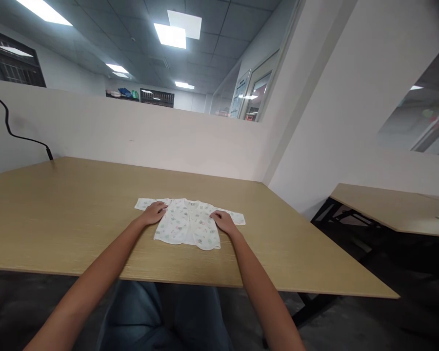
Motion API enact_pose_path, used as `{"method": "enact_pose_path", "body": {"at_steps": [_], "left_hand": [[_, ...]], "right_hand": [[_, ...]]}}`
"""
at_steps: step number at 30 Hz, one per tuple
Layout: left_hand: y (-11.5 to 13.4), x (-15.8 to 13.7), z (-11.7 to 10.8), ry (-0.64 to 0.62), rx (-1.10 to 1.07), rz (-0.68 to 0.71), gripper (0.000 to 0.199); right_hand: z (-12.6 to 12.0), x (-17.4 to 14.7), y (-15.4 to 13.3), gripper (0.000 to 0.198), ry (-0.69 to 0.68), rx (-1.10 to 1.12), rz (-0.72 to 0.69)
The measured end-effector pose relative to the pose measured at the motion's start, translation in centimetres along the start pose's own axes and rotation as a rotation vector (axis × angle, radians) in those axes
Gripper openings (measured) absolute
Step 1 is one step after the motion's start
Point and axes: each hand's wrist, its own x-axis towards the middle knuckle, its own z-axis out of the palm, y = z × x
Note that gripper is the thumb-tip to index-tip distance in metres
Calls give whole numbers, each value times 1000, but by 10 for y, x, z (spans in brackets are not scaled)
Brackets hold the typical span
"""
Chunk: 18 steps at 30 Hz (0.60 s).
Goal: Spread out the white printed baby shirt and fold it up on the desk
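Note:
A small white baby shirt (185, 222) with a scattered print lies spread on the wooden table, its neckline facing away from me. Both sleeves stretch out sideways, and the front edges part slightly toward the hem. My left hand (154, 213) rests at the left underarm, partly over the sleeve, fingers lying on the cloth and pointing inward. On the opposite side, my right hand (223, 221) touches the shirt near the right underarm with its fingers laid on the fabric. Neither hand lifts the cloth. The undersides of my fingers are hidden.
The table (76, 209) has its front edge just before my legs. A low white partition (161, 141) borders its far side. A black cable (25, 139) hangs at the far left. Another table (384, 204) stands to the right beyond a gap.

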Motion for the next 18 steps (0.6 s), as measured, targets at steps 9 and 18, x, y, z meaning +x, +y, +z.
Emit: {"method": "enact_pose_path", "body": {"at_steps": [9,18], "left_hand": [[1,-1,-1,12,-10,-1,55],[3,-1,-2,-8,26,-13,58]], "right_hand": [[2,1,4,28,-1,15,-21],[6,5,11,30,4,-75,-44]]}}
